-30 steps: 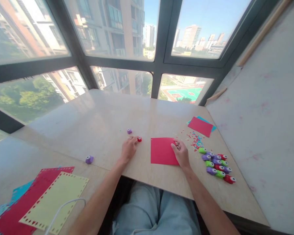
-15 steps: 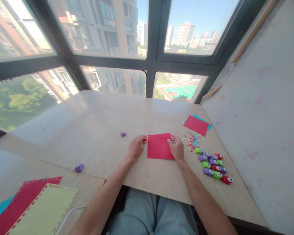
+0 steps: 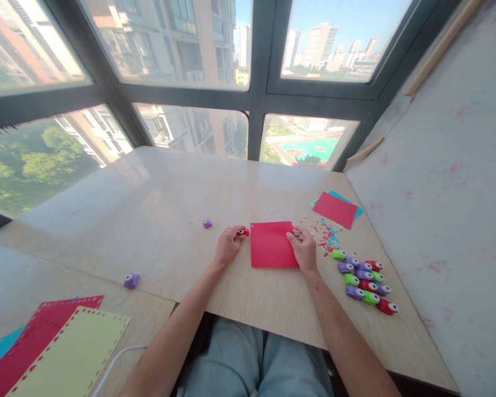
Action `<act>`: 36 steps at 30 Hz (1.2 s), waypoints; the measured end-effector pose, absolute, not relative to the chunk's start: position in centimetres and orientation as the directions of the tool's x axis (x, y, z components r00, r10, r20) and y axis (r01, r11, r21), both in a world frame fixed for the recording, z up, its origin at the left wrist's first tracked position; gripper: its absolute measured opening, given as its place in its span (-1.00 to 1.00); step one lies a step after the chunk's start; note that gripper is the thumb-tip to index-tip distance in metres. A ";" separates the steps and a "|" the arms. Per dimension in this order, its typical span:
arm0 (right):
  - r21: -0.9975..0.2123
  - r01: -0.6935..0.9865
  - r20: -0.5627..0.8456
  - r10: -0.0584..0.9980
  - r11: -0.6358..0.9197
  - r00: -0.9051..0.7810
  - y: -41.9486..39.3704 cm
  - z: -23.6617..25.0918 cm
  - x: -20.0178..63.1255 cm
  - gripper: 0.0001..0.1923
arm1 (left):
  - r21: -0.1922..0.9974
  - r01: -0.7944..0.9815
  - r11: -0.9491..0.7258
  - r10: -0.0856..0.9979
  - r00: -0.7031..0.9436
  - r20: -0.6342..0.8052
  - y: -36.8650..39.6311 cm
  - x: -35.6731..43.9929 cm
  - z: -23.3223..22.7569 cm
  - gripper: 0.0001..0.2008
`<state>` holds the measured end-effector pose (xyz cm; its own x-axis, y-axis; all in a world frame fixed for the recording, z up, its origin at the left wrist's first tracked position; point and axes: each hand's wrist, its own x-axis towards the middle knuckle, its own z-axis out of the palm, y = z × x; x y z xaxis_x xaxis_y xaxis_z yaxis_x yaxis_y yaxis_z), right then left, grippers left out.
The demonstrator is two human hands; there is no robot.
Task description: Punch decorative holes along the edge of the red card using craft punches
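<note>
A red square sheet of paper [image 3: 271,244] lies flat on the pale tabletop [image 3: 169,187] in front of me. My right hand [image 3: 302,248] pinches its right edge. My left hand [image 3: 228,246] rests just left of the sheet, fingers closed around a small red paper punch [image 3: 243,232] that sits at the sheet's upper left corner. A small purple punch [image 3: 207,223] lies a little to the left of that hand.
A cluster of green, purple and red punches [image 3: 364,279] sits right of my right hand, beside scattered paper bits [image 3: 325,236]. Red and blue sheets [image 3: 335,209] lie further back. Another purple punch [image 3: 131,280] and punched red and yellow sheets [image 3: 62,353] lie at the near left.
My left hand has slid the red punch right until it meets the red sheet's corner. My right hand keeps its hold on the sheet's right edge.
</note>
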<state>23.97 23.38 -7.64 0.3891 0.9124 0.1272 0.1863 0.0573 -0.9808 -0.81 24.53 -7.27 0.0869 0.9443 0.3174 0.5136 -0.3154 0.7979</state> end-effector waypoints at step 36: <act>-0.974 0.218 0.138 0.931 0.065 0.339 22.5 -6.9 24.2 -0.51 | 0.767 0.546 -0.337 0.937 0.119 0.327 24.6 -0.9 -7.5 -0.68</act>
